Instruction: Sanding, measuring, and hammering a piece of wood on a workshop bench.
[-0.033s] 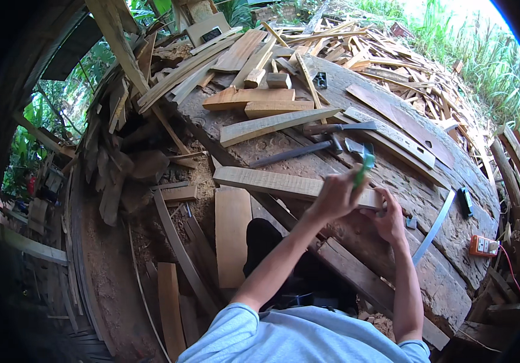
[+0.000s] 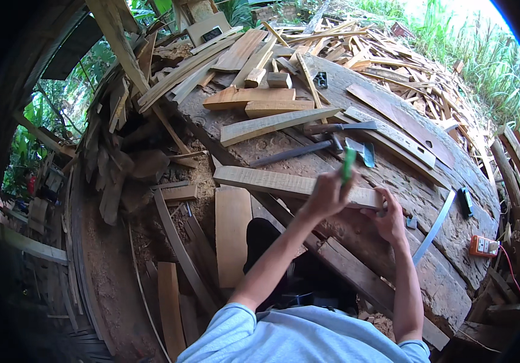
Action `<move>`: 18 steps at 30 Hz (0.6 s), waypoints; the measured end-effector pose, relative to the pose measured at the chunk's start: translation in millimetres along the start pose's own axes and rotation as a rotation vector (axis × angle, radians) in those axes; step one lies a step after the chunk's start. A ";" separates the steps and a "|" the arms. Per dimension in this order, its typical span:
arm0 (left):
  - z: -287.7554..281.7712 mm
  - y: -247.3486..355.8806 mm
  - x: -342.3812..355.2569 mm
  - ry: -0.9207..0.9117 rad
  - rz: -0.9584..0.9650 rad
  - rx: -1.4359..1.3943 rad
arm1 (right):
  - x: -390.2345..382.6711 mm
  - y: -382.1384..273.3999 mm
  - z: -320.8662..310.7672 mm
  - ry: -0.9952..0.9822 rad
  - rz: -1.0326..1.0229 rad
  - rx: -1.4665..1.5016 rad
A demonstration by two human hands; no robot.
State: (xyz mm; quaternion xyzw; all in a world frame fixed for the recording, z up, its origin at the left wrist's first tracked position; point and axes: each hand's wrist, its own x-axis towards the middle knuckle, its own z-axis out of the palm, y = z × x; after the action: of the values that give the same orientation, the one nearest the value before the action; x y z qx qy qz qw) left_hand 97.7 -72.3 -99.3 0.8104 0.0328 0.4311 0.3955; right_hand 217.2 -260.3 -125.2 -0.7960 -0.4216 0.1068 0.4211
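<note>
My left hand (image 2: 329, 193) is closed round a green tool (image 2: 349, 163), blurred and too unclear to name, raised just over a long pale plank (image 2: 260, 180). My right hand (image 2: 387, 215) grips the plank's right end. The plank lies crosswise on a weathered timber work surface (image 2: 463, 242). Just beyond my hands lie a hammer (image 2: 290, 154), a wooden-handled blade (image 2: 357, 126) and a small metal-and-blue object (image 2: 366, 154). A steel straight strip (image 2: 434, 227) lies right of my right hand.
Cut wood pieces (image 2: 248, 97) lie at the back, with heaped offcuts (image 2: 381, 54) behind. An orange power strip (image 2: 483, 246) with a red cord and a small dark object (image 2: 465, 201) sit at right. Loose boards (image 2: 231, 236) lie at lower left, near my legs.
My left hand has moved a little to the left with the green tool, uncovering more of the blue object behind it. My right hand and the plank look unchanged.
</note>
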 end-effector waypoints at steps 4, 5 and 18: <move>-87.6 -28.3 -19.0 0.148 -0.130 0.072 | 0.0 -12.3 -3.6 0.013 -0.002 -0.041; -111.0 -32.7 -23.0 0.208 -0.155 0.103 | 0.2 -13.7 -4.3 0.024 -0.013 -0.077; -150.1 -42.4 -13.5 0.144 -0.154 0.390 | -0.4 -11.6 -1.7 0.016 0.038 -0.041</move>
State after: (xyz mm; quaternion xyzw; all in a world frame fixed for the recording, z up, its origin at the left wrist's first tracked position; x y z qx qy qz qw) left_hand -7.3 43.4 -89.4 0.8338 0.2054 0.4418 0.2595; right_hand 211.1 -258.3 -115.4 -0.8131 -0.4053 0.0998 0.4058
